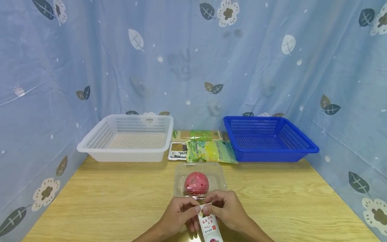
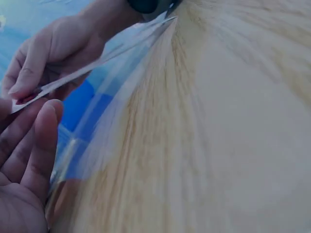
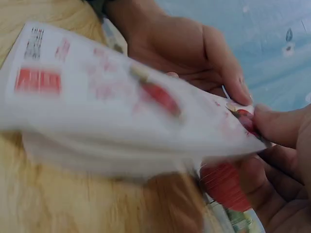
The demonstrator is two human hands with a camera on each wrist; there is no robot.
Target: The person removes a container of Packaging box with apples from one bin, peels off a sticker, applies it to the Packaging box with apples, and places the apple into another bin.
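Observation:
Both hands are at the front of the table, either side of the top end of a white printed packaging strip point(image 1: 208, 223), which has red characters and fruit pictures. My left hand point(image 1: 178, 215) pinches its top left corner between thumb and fingers. The right hand point(image 1: 225, 208) grips the top right corner, its thumb on the printed face. In the right wrist view the strip point(image 3: 97, 92) looks wide, blurred and layered, its far end hanging free. Just beyond the hands lies a clear plastic box point(image 1: 216, 174) with a round pinkish-red item point(image 1: 196, 183) inside.
A white basket point(image 1: 127, 156) stands at the back left and a blue basket point(image 1: 272, 156) at the back right. Between them lie a yellow-green packet point(image 1: 211, 151), a flat black-and-white pack point(image 1: 177, 151) and a long beige-green packet point(image 1: 196, 135). Patterned blue curtain point(image 1: 187, 67) surrounds the table.

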